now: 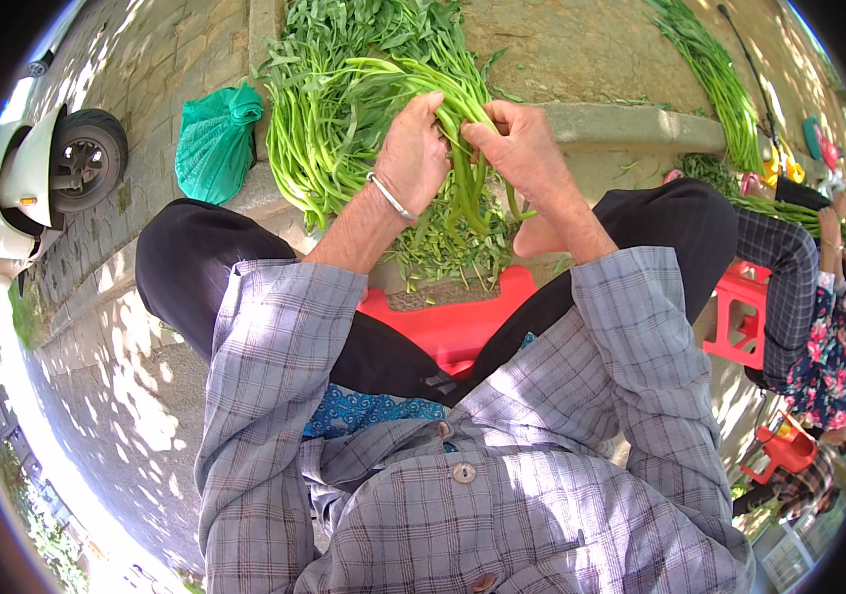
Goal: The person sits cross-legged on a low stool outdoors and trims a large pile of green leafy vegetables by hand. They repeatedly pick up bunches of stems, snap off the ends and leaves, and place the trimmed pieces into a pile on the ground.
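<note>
Between my knees, my left hand [417, 152] grips a bunch of green leafy stems [460, 108] that look like water spinach. The bunch bends over my fingers, and its stem ends hang down. From the other side my right hand [516, 148] pinches the same stems between thumb and fingers. A silver bangle [391, 197] circles my left wrist. Just beyond my hands a large heap of the same greens [319, 141] lies on the ground. Below them is a pile of short cut stems and leaf scraps [438, 256], partly hidden by the hanging stems.
I sit on a red plastic stool [453, 327]. A tied green sack [217, 145] stands left of the heap, near a scooter wheel [89, 160]. A concrete kerb [616, 126] runs behind. More greens [720, 89] lie at right, where another person [801, 297] sits close by.
</note>
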Demonstrator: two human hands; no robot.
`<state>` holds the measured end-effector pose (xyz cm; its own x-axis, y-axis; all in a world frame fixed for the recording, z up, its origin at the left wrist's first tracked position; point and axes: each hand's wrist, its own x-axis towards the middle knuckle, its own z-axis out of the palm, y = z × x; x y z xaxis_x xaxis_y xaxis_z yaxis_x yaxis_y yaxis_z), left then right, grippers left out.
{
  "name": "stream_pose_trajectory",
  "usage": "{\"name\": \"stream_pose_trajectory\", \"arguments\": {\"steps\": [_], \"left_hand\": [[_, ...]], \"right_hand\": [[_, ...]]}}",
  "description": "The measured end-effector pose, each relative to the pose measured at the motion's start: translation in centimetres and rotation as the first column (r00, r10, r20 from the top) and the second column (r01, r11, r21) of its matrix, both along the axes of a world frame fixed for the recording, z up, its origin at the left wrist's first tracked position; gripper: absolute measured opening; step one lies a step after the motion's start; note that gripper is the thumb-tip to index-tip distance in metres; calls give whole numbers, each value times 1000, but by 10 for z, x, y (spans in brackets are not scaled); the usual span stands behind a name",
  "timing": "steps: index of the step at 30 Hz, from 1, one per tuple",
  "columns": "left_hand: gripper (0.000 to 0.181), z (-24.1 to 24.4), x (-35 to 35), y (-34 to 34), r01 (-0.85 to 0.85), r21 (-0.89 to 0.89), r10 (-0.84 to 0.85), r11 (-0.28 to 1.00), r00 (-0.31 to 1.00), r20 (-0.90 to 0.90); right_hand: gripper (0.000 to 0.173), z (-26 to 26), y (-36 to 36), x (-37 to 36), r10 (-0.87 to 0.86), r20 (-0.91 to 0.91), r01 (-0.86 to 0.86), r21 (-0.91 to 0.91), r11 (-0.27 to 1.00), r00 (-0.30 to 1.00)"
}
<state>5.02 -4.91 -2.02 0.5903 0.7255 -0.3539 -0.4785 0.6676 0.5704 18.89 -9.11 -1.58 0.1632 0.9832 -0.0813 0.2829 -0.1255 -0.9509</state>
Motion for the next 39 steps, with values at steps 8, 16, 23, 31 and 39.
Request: {"name": "stream_pose_trajectory", "arguments": {"steps": [8, 16, 23, 31, 39], "left_hand": [[30, 2, 12, -13, -68, 85, 81, 994, 984, -160], [31, 4, -5, 2, -28, -82, 29, 996, 1000, 12], [27, 5, -10, 8, -8, -22, 4, 1000, 990, -143], [22, -3, -13, 17, 81, 12, -79, 997, 989, -123], [19, -9, -15, 25, 120, 60, -103, 991, 968, -231]], "right_hand": [[30, 13, -7, -16, -68, 328, 81, -28, 996, 942], [30, 0, 0, 0, -80, 30, 78, 55, 995, 996], [23, 9, -1, -5, -41, -404, 33, -28, 999, 914], [18, 26, 0, 1, -152, -666, -5, -228, 974, 731], [18, 24, 1, 8, -52, -609, -88, -197, 976, 791]]}}
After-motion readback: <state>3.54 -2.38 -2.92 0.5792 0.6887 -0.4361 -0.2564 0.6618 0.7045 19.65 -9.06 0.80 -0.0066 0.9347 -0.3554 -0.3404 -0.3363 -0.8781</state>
